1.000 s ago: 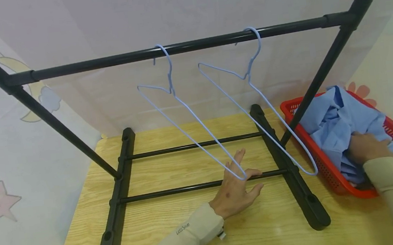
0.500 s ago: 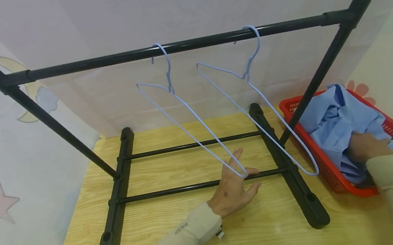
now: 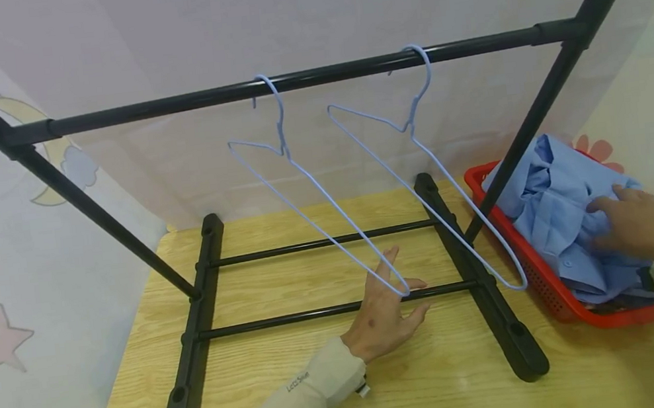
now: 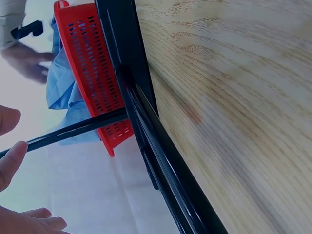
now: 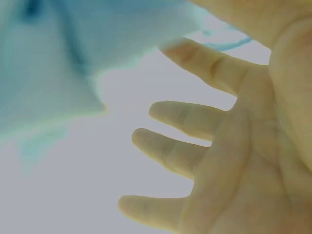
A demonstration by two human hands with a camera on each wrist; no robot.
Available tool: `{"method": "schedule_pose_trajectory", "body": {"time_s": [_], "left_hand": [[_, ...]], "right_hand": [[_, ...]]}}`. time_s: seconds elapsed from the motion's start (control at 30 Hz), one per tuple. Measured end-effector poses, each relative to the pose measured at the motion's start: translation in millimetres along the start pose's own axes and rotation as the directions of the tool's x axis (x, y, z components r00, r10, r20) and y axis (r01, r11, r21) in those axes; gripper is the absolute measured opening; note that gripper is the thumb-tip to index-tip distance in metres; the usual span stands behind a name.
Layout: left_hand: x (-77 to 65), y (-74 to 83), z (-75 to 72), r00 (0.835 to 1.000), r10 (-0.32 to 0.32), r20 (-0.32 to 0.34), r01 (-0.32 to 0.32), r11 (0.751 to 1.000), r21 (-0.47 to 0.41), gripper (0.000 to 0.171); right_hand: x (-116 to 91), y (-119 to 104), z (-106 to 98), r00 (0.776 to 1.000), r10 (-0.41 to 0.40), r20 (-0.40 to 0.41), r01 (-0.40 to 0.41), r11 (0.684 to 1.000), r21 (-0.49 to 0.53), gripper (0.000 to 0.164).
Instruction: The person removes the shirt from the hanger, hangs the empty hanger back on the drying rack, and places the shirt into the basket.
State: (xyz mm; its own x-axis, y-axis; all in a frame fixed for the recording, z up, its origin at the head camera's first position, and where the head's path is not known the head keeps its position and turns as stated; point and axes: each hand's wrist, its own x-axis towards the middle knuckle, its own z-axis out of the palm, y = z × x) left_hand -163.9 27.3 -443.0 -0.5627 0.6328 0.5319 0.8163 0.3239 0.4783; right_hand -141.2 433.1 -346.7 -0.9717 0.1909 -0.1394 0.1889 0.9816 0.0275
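Note:
My left hand (image 3: pixel 379 318) is spread loosely over the front lower bar of the black rack (image 3: pixel 291 317), behind the bottom end of a light blue wire hanger (image 3: pixel 312 179). In the left wrist view its fingers (image 4: pixel 9 165) lie apart and hold nothing. My right hand (image 3: pixel 642 220), slightly blurred, is over the crumpled blue shirt (image 3: pixel 561 212) in the red basket (image 3: pixel 542 288). The right wrist view shows its fingers extended and spread, with the blue cloth (image 5: pixel 58 63) against or just beyond the index fingertip; contact is unclear. A second hanger (image 3: pixel 423 154) hangs farther right.
The rack's black top rail (image 3: pixel 173 106) crosses above both hands, with a slanted post (image 3: pixel 524 117) in front of the basket. The rack stands on a wooden table (image 3: pixel 430 386). A pale printed cloth backdrop (image 3: pixel 165 35) surrounds it.
My right hand has pulled back out of the shirt and moved up and to the right. The shirt has shifted and shows more folds and buttons. My left hand stays almost still.

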Motion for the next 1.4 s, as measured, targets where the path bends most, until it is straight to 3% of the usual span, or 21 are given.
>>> {"method": "schedule_pose_trajectory", "body": {"time_s": [0.13, 0.3, 0.4, 0.7, 0.93, 1.2, 1.3, 1.4], "left_hand": [[-2.0, -1.8, -1.0, 1.0, 0.001, -0.007, -0.001, 1.0, 0.0, 0.027], [-4.3, -3.7, -1.2, 1.0, 0.006, -0.024, -0.006, 1.0, 0.001, 0.027], [-5.4, -4.6, -1.5, 1.0, -0.008, -0.026, 0.008, 1.0, -0.004, 0.027], [-6.5, -8.1, -2.7, 0.999, -0.026, -0.023, 0.025, 0.999, -0.035, 0.025], [-9.3, -13.1, -3.7, 0.999, -0.035, -0.012, 0.035, 0.999, -0.022, 0.029], [-11.8, -14.4, -4.7, 0.999, 0.015, 0.035, -0.016, 1.0, 0.017, 0.035], [-12.3, -15.2, -4.7, 0.999, 0.018, 0.041, -0.017, 1.0, -0.015, 0.035], [-11.9, -16.1, -4.6, 0.999, 0.024, 0.035, -0.022, 0.999, -0.041, 0.036]], "right_hand": [[1, -17, -16, 0.996, -0.015, -0.085, 0.017, 1.0, 0.016, 0.095], [16, -39, -36, 0.99, -0.102, -0.095, 0.1, 0.995, -0.028, 0.123], [28, -47, -41, 0.983, -0.159, -0.089, 0.153, 0.985, -0.076, 0.128], [54, -52, -48, 0.964, -0.242, -0.114, 0.23, 0.967, -0.105, 0.108], [69, -54, -46, 0.982, -0.187, -0.029, 0.186, 0.982, -0.037, 0.114], [74, -43, -38, 0.974, -0.228, 0.001, 0.227, 0.968, -0.109, 0.06], [73, -38, -36, 0.971, -0.237, 0.037, 0.239, 0.964, -0.114, 0.057], [71, -33, -33, 0.978, -0.196, 0.066, 0.201, 0.977, -0.073, 0.058]]}}
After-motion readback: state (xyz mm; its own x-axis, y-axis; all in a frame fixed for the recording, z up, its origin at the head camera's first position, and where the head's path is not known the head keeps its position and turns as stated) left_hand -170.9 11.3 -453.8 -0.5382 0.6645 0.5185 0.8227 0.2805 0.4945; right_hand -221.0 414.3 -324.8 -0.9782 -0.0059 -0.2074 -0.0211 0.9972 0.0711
